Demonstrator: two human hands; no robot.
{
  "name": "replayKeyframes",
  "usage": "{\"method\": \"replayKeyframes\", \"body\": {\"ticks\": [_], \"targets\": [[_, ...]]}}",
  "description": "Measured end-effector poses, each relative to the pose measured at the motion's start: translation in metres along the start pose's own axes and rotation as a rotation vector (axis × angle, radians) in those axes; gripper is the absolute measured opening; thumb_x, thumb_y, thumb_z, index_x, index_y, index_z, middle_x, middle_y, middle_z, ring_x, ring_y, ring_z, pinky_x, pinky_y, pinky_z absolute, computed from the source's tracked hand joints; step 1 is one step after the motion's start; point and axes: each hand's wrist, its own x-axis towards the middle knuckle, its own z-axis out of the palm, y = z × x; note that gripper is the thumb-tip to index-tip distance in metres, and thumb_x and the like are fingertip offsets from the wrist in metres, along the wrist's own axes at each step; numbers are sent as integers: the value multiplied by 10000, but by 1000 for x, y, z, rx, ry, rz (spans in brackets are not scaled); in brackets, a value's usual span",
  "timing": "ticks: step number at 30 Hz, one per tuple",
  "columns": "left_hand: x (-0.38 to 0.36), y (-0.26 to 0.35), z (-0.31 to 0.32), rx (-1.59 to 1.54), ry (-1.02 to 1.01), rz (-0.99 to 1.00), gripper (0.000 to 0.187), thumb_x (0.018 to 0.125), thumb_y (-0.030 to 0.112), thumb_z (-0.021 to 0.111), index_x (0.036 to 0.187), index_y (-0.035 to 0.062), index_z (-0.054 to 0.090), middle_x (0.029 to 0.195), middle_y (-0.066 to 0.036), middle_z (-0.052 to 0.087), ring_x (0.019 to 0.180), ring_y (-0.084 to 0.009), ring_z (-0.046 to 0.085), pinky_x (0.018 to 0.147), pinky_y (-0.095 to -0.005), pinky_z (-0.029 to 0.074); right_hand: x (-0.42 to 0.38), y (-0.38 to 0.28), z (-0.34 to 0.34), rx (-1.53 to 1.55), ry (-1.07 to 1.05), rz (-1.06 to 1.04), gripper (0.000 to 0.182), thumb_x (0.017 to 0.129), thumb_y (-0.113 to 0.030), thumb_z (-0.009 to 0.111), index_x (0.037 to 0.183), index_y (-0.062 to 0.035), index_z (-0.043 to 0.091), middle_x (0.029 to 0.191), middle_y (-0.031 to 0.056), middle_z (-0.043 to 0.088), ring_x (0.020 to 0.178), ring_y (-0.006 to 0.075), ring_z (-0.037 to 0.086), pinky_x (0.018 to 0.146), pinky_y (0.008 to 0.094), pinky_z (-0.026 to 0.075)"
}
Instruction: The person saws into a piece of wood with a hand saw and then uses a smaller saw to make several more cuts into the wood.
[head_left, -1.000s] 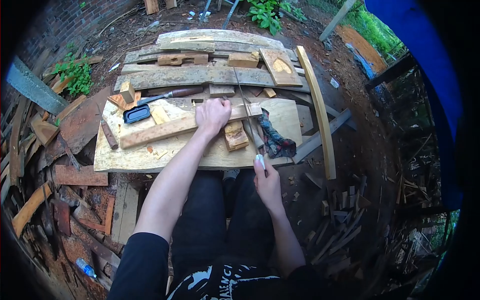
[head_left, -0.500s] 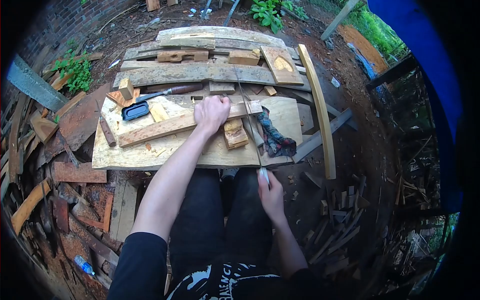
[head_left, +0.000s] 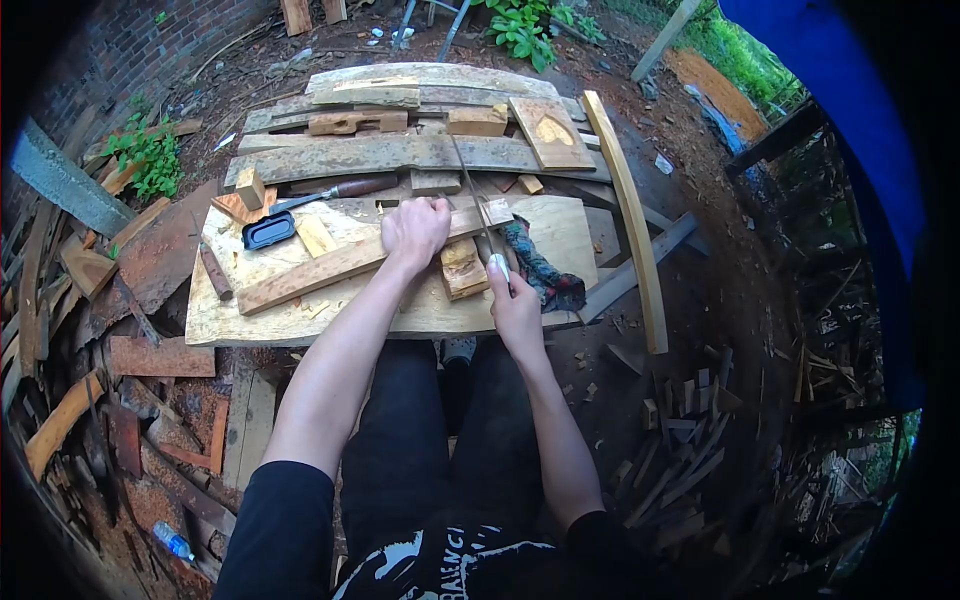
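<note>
My left hand [head_left: 415,236] is closed over a long wooden strip [head_left: 320,275], pressing it down. The strip lies slanted, its right part propped on a small wood block [head_left: 464,270]. In my right hand [head_left: 518,308] is the pale handle of a thin-bladed saw [head_left: 468,180]. Its narrow blade crosses the strip close to the right end and points away from me. Beside my right hand lies a dark, bunched cloth [head_left: 545,268]. All of this is on a thick, pale wooden slab [head_left: 350,318].
A black plastic tray [head_left: 268,231], a knife-like tool with a brown handle [head_left: 365,185] and a short brown handle [head_left: 215,270] lie to the left. Boards [head_left: 340,155] and a panel with a heart-shaped recess [head_left: 552,135] are behind. A long beam [head_left: 628,220] stands right; scrap covers the ground.
My right hand has moved forward, away from my body, pushing the saw farther across the strip. My left hand still presses on the strip.
</note>
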Motion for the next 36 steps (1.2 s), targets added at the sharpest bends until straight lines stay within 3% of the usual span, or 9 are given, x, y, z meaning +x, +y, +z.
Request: {"method": "replayKeyframes", "body": {"ticks": [6, 8, 14, 16, 20, 26, 30, 32, 36], "targets": [[-2, 2, -1, 28, 28, -71, 561, 965, 396, 420, 897, -24, 786, 936, -267, 746, 897, -414, 742, 821, -495, 573, -76, 24, -41, 112, -112, 96, 405, 1066, -360, 585, 1127, 30, 676, 731, 10, 546, 686, 72, 508, 618, 273, 419], [0, 2, -1, 33, 30, -61, 555, 964, 388, 422, 888, -27, 784, 926, -270, 743, 888, -413, 742, 815, -496, 575, -120, 29, -54, 151, -74, 17, 325, 1099, -313, 514, 1139, -27, 665, 627, -79, 420, 518, 13, 388, 473, 225, 291], [3, -4, 7, 10, 13, 91, 533, 967, 389, 436, 880, 0, 790, 897, -270, 736, 857, -408, 743, 815, -496, 578, -150, 25, -72, 103, -90, 102, 356, 1098, -324, 511, 1175, -13, 664, 618, -80, 427, 502, 13, 386, 465, 229, 277], [1, -5, 8, 14, 21, 93, 530, 969, 389, 436, 883, 6, 792, 897, -268, 737, 857, -408, 744, 816, -497, 579, -110, 9, -59, 75, -107, 124, 395, 1070, -356, 572, 1104, 27, 667, 738, 19, 551, 711, 82, 493, 642, 285, 430], [-3, -2, 3, 7, 38, 86, 530, 974, 381, 429, 878, 7, 792, 901, -265, 739, 864, -411, 743, 820, -502, 576, -19, 0, -11, 135, -26, -69, 465, 1069, -399, 562, 1052, 56, 653, 724, 103, 560, 713, 150, 520, 680, 339, 460], [2, -1, 1, -15, 7, -40, 564, 985, 400, 413, 947, -32, 774, 945, -286, 734, 925, -456, 720, 884, -519, 552, -30, 24, -17, 188, -88, 22, 451, 1072, -395, 564, 978, 37, 657, 685, 35, 509, 643, 98, 485, 587, 304, 409], [3, -3, 6, 7, 51, -26, 544, 973, 374, 417, 883, -16, 786, 921, -261, 744, 884, -421, 738, 821, -502, 566, -114, 37, -56, 298, -132, 165, 337, 1064, -341, 592, 1075, -11, 660, 743, -55, 508, 629, 36, 453, 554, 244, 364], [2, -2, 5, 11, 49, -4, 530, 971, 369, 421, 881, -5, 786, 920, -265, 740, 880, -424, 736, 823, -508, 565, -150, 62, -68, 199, -97, 66, 377, 1092, -347, 502, 1155, -9, 657, 577, -71, 414, 477, 10, 367, 440, 226, 248], [-1, -2, 6, -14, 39, 73, 518, 970, 366, 423, 885, 6, 786, 925, -272, 734, 873, -430, 732, 828, -519, 564, -161, 70, -81, 197, -105, 102, 404, 1089, -375, 496, 1144, -9, 657, 574, -60, 425, 473, 12, 371, 441, 226, 251]]}}
